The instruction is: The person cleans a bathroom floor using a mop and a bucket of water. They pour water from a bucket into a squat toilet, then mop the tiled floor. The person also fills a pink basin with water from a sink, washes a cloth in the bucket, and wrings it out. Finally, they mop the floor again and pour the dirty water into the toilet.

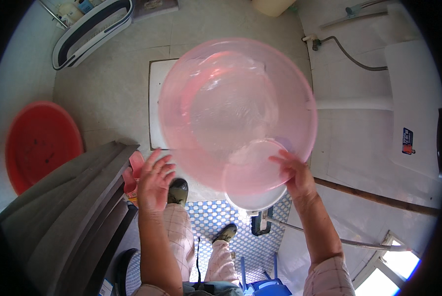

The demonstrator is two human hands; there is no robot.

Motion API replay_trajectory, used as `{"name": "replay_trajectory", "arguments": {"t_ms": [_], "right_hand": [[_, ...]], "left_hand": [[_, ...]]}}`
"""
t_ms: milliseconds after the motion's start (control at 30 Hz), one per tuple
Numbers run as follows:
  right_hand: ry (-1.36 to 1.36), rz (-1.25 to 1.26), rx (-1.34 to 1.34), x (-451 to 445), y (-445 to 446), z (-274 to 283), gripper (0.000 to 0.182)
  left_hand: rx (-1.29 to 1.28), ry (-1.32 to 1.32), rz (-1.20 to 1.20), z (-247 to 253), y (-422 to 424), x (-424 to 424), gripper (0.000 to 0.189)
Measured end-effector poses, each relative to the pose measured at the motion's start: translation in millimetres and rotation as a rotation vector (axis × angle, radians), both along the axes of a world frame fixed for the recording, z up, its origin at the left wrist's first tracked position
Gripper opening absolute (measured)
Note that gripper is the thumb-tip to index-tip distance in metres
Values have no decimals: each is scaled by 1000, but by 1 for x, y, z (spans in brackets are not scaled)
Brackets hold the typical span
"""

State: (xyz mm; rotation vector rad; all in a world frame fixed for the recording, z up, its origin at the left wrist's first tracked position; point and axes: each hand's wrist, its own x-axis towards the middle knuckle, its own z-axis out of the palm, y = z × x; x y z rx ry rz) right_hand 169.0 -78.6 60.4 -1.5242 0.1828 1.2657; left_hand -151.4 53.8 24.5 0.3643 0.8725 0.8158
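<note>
A large translucent pink plastic basin (232,107) is before me, tilted and slightly blurred, with a shiny, rippled look inside that may be water. My right hand (296,172) grips its lower right rim. My left hand (156,181) is off the basin at the lower left, its fingers apart and nothing in it. Behind the basin's lower edge stands a white bucket (256,199), seen partly through the pink plastic. A white square panel (157,107) on the floor lies partly hidden under the basin.
A red basin (43,144) leans at the far left, near a dark cloth-covered piece of furniture (69,199). A folding tub (95,37) is at the upper left. Pink slippers (134,170) lie near my left hand. A blue stool (267,286), a squeegee or mop (261,224) and a toilet tank (409,103) are to the right.
</note>
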Motion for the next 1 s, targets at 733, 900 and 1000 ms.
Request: {"name": "replay_trajectory", "arguments": {"t_ms": [733, 900, 1000], "right_hand": [[-197, -590, -96, 138, -66, -196, 8], [-198, -616, -28, 137, -75, -213, 22], [-199, -477, -12, 146, -95, -228, 43]], "left_hand": [[-85, 54, -144, -33, -32, 35, 37], [-84, 47, -117, -34, -34, 31, 36], [-86, 43, -122, -32, -38, 33, 36]]}}
